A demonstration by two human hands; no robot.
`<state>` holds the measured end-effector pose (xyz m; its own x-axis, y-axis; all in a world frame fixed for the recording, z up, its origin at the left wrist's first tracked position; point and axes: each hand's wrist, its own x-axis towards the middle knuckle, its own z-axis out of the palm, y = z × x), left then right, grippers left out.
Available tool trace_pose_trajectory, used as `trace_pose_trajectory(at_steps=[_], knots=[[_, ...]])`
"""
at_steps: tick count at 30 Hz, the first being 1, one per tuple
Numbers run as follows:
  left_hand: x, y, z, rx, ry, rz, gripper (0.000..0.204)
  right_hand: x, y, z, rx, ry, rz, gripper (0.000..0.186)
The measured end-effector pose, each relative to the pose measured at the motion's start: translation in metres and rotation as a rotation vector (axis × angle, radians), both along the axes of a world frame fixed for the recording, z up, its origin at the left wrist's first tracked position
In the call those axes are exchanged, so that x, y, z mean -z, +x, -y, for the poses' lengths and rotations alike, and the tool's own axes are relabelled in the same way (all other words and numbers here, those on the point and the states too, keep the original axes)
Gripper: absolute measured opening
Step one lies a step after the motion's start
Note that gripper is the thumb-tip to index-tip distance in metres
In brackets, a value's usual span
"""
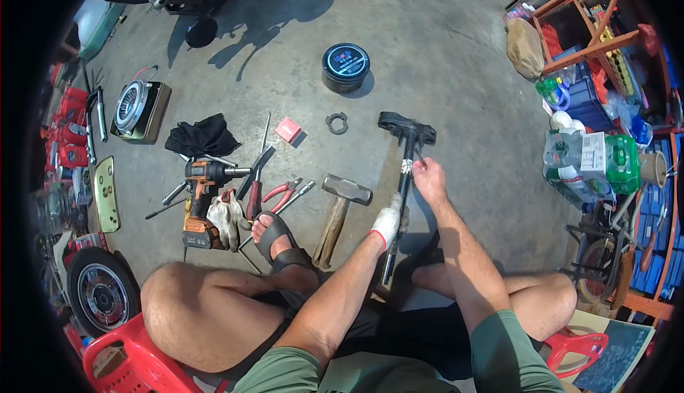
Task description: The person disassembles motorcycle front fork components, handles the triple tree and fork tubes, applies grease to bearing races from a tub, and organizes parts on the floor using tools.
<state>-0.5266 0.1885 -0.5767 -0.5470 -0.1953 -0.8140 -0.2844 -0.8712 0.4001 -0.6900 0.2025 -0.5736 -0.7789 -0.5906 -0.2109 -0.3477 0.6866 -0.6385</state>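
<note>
My gloved left hand [388, 220] hides the middle of the black rod [406, 172]; its lower end disappears behind my forearm and leg.

Both hands [410, 197] forward, closed, gripping.

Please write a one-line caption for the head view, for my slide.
Seated person steadies a black fork-like part on concrete with gloved left hand and bare right hand.

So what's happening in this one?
A person sits low over a concrete floor, both hands on a long black fork-like part. The gloved left hand grips its shaft; the bare right hand holds it higher up. A hammer, pliers and cordless drill lie beside them.
</note>
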Motion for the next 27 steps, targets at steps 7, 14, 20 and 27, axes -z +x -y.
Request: trace_pose_trajectory(at_steps=[7, 14, 20, 27], knots=[[0.002, -0.002, -0.002, -0.031, 0.051, -0.086, 0.057, 0.005, -0.005, -0.003, 0.076, 0.15, -0.191, 0.015], [0.006, 0.0, -0.002, -0.013, 0.105, -0.063, 0.055, 0.005, -0.013, -0.031, 0.099, 0.117, 0.009, 0.016], [0.017, -0.005, -0.007, 0.005, 0.023, -0.034, 0.056, 0.017, -0.016, -0.05, 0.174, 0.146, -0.032, 0.019], [0.041, 0.0, -0.005, 0.106, -0.11, 0.011, 0.06, 0.016, 0.004, -0.062, 0.11, 0.12, -0.03, 0.02]])
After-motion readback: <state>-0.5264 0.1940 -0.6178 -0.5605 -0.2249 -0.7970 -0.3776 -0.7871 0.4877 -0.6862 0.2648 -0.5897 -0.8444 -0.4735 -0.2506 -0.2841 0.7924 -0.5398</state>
